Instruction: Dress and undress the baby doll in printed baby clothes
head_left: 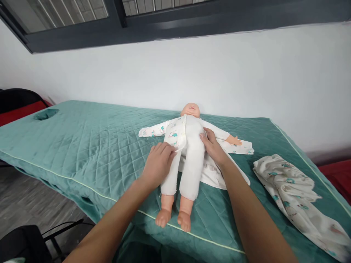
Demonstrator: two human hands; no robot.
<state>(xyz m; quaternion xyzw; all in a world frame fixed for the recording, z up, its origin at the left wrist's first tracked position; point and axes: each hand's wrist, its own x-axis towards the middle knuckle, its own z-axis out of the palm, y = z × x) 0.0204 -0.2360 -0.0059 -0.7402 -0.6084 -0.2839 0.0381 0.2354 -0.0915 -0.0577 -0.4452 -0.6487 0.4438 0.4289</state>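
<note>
A baby doll (193,146) with a white cloth body lies on its back, feet toward me. A white printed baby shirt (175,135) covers the view-left arm and that half of the chest. Its other half (214,175) is spread beneath the doll, with the other sleeve (246,147) lying flat under the doll's uncovered hand. My left hand (159,160) is closed, pinching the shirt's lower front edge over the doll's hip. My right hand (212,144) holds the doll's side at the waist, thumb on top; some of its fingertips are hidden.
The doll lies on a green quilted massage bed (95,146) with a face hole (46,114) at the left end. Printed white baby clothing (293,197) lies bunched at the right. Behind are a white wall (246,73) and a dark window frame (192,25). A black-and-red chair (22,106) stands left.
</note>
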